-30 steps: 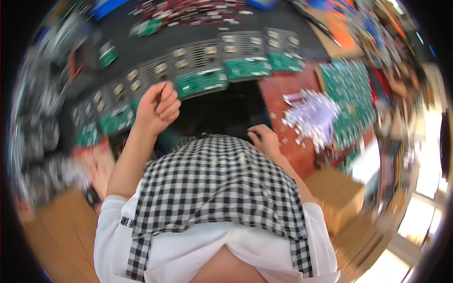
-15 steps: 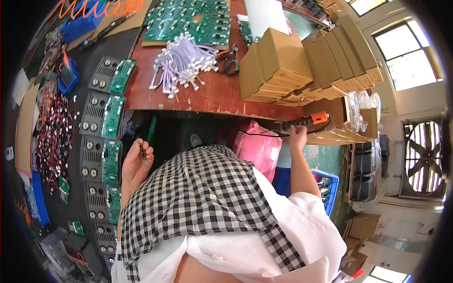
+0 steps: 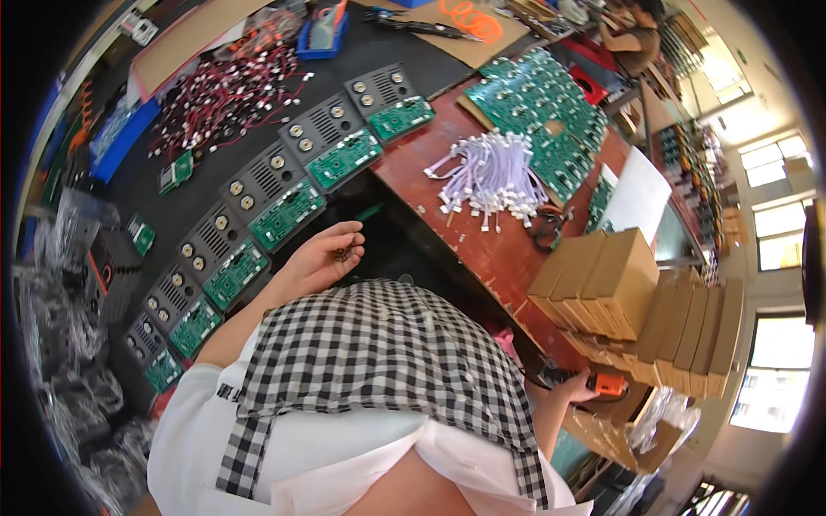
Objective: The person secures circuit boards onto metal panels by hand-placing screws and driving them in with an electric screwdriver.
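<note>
My left hand (image 3: 325,258) is closed in a loose curl around a small cluster of dark screws (image 3: 342,254), beside the row of grey housings. Each grey housing (image 3: 260,178) carries round metal terminals and a green circuit board (image 3: 286,211). At the lower right, my right hand (image 3: 575,390) is closed on an electric screwdriver (image 3: 609,383) with an orange end and a dark body. The screwdriver is by the edge of the red bench, next to the cardboard boxes; part of it is hidden by my fingers.
A heap of white connector cables (image 3: 495,179) and a panel of green boards (image 3: 546,116) lie on the red bench (image 3: 447,232). Brown boxes (image 3: 598,279) are stacked at the right. Red-and-black wires (image 3: 225,99) cover the dark table's far left. Another person (image 3: 632,43) sits far back.
The view has swung toward the right, so the bench and housings now run diagonally. My right hand has gone from touching the screwdriver to gripping it. My left hand still holds the screws.
</note>
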`<state>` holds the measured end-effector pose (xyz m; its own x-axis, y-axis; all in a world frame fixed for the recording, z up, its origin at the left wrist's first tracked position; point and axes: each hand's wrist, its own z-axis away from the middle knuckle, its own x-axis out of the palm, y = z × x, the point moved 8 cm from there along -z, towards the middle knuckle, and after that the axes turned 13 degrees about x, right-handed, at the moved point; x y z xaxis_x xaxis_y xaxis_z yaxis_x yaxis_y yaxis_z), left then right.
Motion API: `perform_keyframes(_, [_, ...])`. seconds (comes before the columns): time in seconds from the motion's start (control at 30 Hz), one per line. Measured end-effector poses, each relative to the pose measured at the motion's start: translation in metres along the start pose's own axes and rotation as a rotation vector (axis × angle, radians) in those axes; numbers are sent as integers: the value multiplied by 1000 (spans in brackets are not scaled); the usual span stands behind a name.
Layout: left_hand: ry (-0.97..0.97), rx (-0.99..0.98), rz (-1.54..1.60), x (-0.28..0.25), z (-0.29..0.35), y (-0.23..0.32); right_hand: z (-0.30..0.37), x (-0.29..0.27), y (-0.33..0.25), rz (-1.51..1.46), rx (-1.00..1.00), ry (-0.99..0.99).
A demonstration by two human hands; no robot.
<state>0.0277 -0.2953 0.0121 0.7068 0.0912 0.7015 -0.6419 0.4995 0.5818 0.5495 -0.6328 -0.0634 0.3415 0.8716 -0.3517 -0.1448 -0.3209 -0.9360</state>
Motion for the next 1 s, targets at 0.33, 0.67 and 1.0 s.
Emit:
perform_keyframes(0.33, [-140, -108, -77, -10, -43, -3, 224, 21, -132, -263, -189, -870])
perform_keyframes(0.67, [-204, -88, 52, -10, -60, -2, 422, 90, -299, -939, -215, -1681])
perform_keyframes(1.0, [-180, 32, 211, -107, 95, 48, 538, -38, -272, -980, -123, -1883])
